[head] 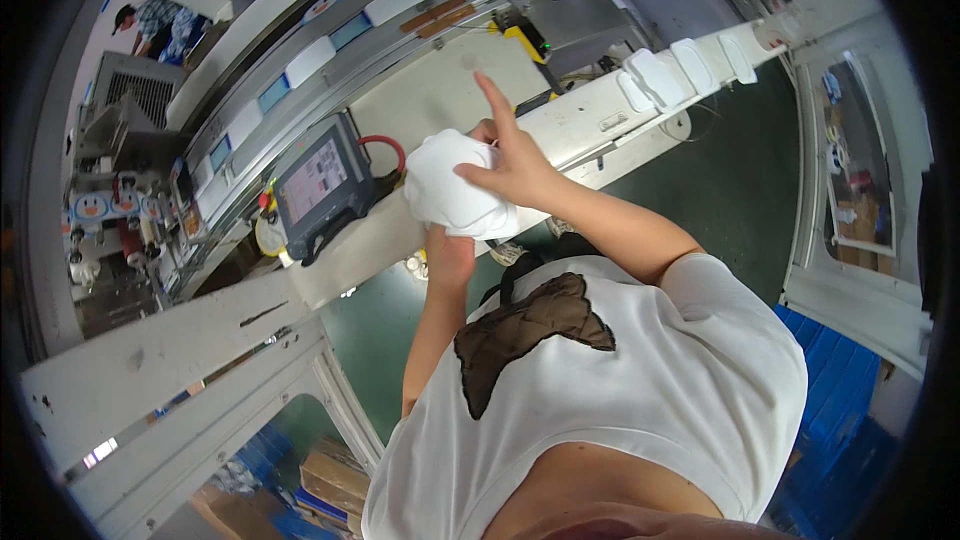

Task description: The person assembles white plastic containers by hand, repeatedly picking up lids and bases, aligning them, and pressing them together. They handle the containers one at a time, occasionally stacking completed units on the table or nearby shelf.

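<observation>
A loose bunch of white rounded flat pieces is held up in front of me, just over the front ledge of the machine. My left hand supports it from below, the fingers mostly hidden under the pieces. At the bunch's right side is my right hand. Its thumb lies across the top piece, its index finger points away from me, and other fingers curl behind the edge. Similar white rounded pieces lie along the right part of the white ledge.
A control panel with a lit screen stands left of my hands, with a red curved handle or hose beside it. Behind runs a conveyor carrying white and blue items. A person bends at the far left. Cardboard boxes sit below left.
</observation>
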The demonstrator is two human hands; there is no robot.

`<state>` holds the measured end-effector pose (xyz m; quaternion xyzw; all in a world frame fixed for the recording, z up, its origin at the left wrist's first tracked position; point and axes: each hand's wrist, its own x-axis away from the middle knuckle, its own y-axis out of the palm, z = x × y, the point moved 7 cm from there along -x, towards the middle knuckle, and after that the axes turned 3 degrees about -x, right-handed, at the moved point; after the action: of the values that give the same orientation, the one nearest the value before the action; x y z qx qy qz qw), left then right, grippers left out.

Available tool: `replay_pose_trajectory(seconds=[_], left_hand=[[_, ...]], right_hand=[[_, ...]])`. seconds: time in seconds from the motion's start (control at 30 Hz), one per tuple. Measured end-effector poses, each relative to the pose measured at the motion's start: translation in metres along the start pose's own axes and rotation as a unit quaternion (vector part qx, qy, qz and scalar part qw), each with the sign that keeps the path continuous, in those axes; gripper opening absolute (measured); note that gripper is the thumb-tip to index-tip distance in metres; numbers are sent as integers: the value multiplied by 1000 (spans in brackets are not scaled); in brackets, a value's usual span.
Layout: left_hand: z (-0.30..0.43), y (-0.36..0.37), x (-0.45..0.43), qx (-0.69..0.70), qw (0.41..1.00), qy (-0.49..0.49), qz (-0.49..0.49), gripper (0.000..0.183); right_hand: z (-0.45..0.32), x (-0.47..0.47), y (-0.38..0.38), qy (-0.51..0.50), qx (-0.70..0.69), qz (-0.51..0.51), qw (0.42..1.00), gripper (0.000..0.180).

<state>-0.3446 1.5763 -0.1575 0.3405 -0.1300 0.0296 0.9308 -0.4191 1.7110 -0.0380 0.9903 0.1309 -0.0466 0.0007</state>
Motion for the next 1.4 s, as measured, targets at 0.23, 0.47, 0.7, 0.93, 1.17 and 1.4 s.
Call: replay_pose_trajectory(seconds=[0.23,0.47,0.7,0.93,1.17,1.4], left_hand=[[0,-4,3,180,981,24,-71,68],[-6,-23,-2,102,994,-40,5,67],[3,-21,7,168,976,-82,111,76],[2,-4,-3,95,989,-21,113,75],[-2,16,-8,72,992,-2,105,79],[-6,48,-11,60,996,29,55,75]], right_hand=[[15,-1,4,-37,76,23,996,109],[30,-7,-140,-97,121,245,957,92],[37,93,-386,29,467,331,820,104],[55,96,-391,-35,623,174,762,93],[25,108,-572,97,138,439,882,112],[70,83,-592,218,486,406,742,133]])
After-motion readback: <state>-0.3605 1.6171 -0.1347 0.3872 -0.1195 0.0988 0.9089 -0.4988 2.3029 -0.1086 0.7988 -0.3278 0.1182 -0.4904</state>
